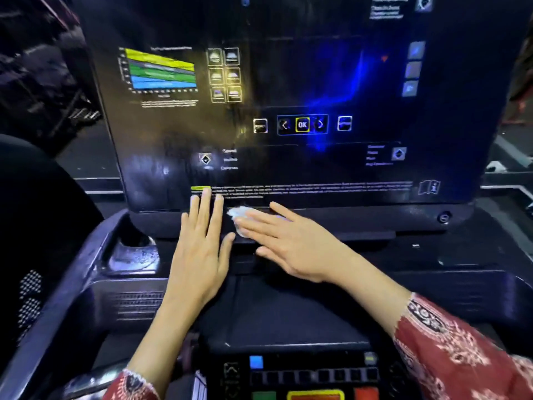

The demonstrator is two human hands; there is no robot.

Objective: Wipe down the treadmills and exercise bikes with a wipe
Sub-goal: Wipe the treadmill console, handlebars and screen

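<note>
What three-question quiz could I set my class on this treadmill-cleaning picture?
1. True or false: the wipe lies under the fingers of the right hand.
2. The left hand is: A) curled into a fist; B) resting flat on the console, fingers straight; C) out of view.
3. Fill in: the yellow-framed button on the console reads ___.
Key: 1 true; 2 B; 3 OK.

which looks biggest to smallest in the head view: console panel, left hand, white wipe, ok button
1. console panel
2. left hand
3. white wipe, partly hidden under the right hand
4. ok button
</note>
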